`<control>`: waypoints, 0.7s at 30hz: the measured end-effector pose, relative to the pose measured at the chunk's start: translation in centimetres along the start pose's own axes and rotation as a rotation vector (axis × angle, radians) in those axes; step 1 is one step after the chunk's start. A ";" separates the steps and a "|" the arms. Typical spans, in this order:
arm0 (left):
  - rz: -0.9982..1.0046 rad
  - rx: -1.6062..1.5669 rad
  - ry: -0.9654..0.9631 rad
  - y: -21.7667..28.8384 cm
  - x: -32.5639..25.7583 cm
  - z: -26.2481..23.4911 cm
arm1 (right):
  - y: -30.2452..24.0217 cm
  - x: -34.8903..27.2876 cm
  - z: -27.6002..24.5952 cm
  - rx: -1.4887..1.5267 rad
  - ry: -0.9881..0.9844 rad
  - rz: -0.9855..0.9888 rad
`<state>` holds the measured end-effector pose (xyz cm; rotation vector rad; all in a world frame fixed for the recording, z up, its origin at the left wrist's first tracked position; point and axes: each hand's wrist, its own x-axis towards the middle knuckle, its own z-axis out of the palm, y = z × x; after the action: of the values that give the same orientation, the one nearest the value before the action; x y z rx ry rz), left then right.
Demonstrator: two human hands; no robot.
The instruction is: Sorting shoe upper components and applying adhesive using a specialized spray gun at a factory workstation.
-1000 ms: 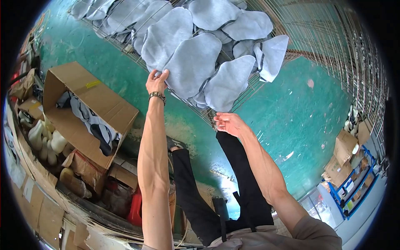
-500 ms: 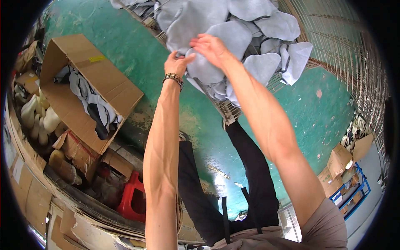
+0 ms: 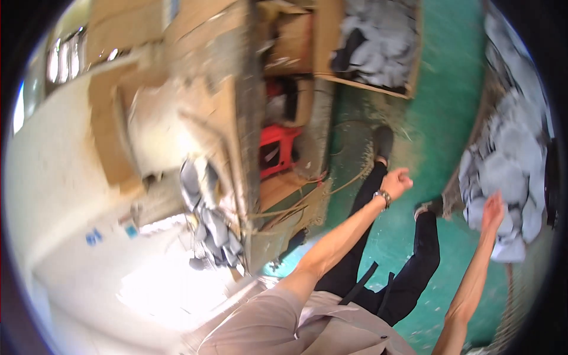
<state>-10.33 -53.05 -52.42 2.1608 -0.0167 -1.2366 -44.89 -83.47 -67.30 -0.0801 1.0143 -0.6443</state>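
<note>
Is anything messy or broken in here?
Yes: on the left, the brown cardboard looks torn, with ragged edges. Tan cords also straggle untidily near the red plastic stool. Blur hides smaller damage.

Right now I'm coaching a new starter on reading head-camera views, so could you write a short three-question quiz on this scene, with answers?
1. On which arm is the bracelet worn?
2. True or false: the right hand is nearer than the left hand to the grey pile at the picture's right.
3. Pick the colour of the plastic stool: (a) blue, (b) red, (c) yellow.

Key: 1. The left. 2. True. 3. b.
</note>
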 end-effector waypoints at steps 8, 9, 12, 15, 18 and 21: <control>-0.086 -0.213 0.267 -6.4 -16.3 -12.3 | 11.0 -19.1 11.0 -1.449 -0.128 0.545; -0.114 -0.313 0.258 -6.4 -17.9 -12.0 | 10.8 -20.5 13.8 -1.493 -0.172 0.501; -0.122 -0.499 0.439 -12.6 -24.7 -11.9 | 13.0 -24.5 23.2 -1.533 -0.462 0.412; -0.206 -0.817 0.477 -14.4 -31.2 -8.9 | 10.4 -27.1 30.0 -1.599 -0.555 0.240; -0.277 -1.044 0.556 -16.8 -36.9 -7.0 | 7.9 -29.9 33.5 -1.603 -0.645 0.107; -0.298 -1.213 0.613 -18.3 -39.8 -7.8 | 4.8 -32.4 32.5 -1.611 -0.570 0.045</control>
<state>-31.72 -22.02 -28.76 1.3352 1.0509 -0.4022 -28.07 -69.60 -26.61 -1.5449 0.7345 0.3793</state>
